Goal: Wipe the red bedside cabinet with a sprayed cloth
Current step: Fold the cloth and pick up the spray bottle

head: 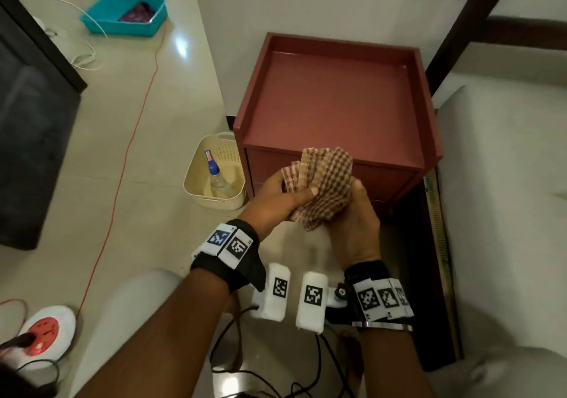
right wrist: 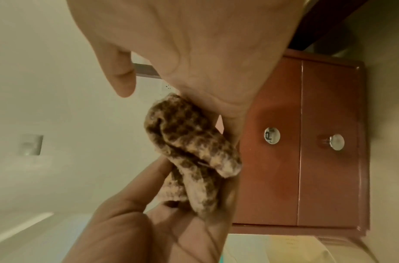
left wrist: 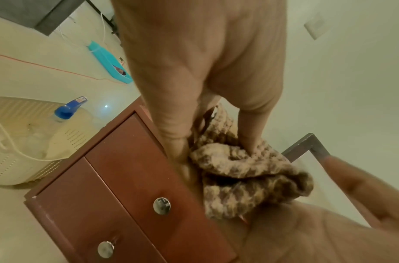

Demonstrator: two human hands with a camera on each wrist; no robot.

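The red bedside cabinet stands against the wall, its rimmed top bare; two drawer fronts with metal knobs show in the wrist views. In front of its top drawer both hands hold a bunched brown-and-beige checked cloth. My left hand grips it from the left with the thumb across the front. From the right, my right hand curls round it. A spray bottle with a blue head lies in a cream basket left of the cabinet.
A bed lies close on the cabinet's right. On the floor are a teal basket, an orange cable and a white extension reel. Dark furniture stands at the left.
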